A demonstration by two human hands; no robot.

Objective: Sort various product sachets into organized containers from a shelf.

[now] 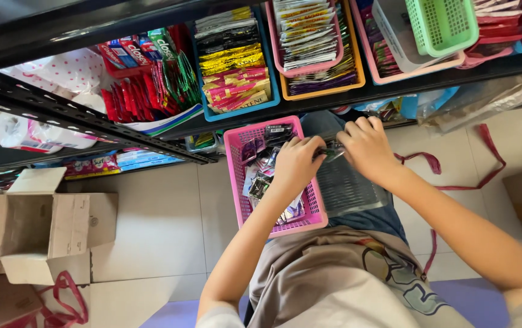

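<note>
A pink plastic basket (235, 176) rests on my lap, holding several small dark sachets (261, 182). My left hand (297, 163) hovers over the basket's right side, fingers curled on a dark sachet strip (332, 152). My right hand (367, 146) grips the same strip from the other side, above a grey mesh basket (346, 191) that lies next to the pink one.
A black metal shelf (91, 124) in front carries blue, orange, pink and green baskets (443, 24) full of sachets, plus toothpaste boxes (145, 73). An open cardboard box (42, 225) sits on the tiled floor at left. Red straps (455, 182) lie on the floor at right.
</note>
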